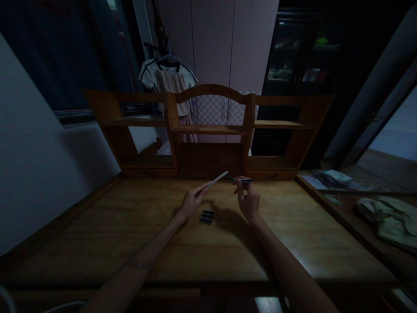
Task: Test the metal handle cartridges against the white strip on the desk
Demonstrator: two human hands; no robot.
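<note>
My left hand (190,202) is raised over the wooden desk (97,234) and pinches a slim pale stick-like piece (217,179) that points up and to the right. My right hand (248,199) is closed on a thin dark pen-like rod (241,179) held level at its fingertips. The two pieces nearly meet tip to tip above the desk's middle. On the desktop between my wrists lie two or three small dark blocks (206,216); what they are is too dim to tell.
A wooden hutch with shelves (208,128) stands along the desk's back edge. Clothes on a hanger (169,78) hang behind it by a pale wardrobe. At the right, a lower ledge holds papers (332,179) and crumpled cloth (391,217). A pale wall borders the left.
</note>
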